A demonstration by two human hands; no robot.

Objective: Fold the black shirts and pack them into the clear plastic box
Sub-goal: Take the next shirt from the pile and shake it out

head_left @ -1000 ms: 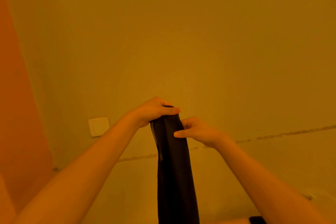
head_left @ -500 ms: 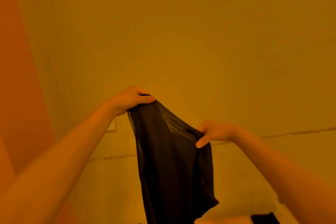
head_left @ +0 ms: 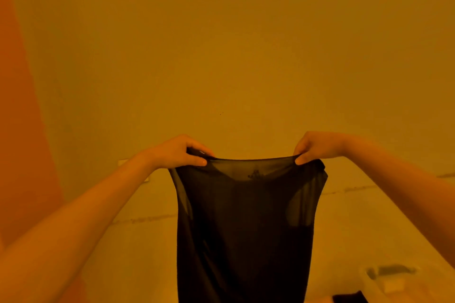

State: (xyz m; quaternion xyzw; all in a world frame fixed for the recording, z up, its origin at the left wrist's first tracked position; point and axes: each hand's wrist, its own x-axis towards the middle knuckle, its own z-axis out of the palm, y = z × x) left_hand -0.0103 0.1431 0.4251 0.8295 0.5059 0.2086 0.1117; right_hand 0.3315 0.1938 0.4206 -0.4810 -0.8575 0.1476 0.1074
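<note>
Left hand: The left hand [head_left: 181, 152] pinched one top corner of the shirt [head_left: 246, 229], thumb in front and fingers curled behind the cloth.
Right hand: The right hand [head_left: 316, 146] pinched the other top corner in the same way, level with the left and well apart from it.
Shirt: A thin black shirt hung upright between the two hands, its top edge pulled nearly straight. It was spread flat and open, with no fold in it. The cloth was sheer enough that a curved neckline showed through near the top. Its lower end ran out of view.
Box: A pale, blurred container [head_left: 389, 278] lay below and right of the shirt. It looked like the clear plastic box, though its contents could not be made out.
Other cloth: A dark scrap [head_left: 349, 297] showed just below and right of the shirt, near the box. It may have been another shirt.
Wall: A plain wall [head_left: 221, 44] stood behind the shirt.
Progress: The task seemed to be at an early stage for this shirt. It was held up and spread, ready for folding. Folding and packing it were yet to be done, and how many shirts were already packed could not be told.
</note>
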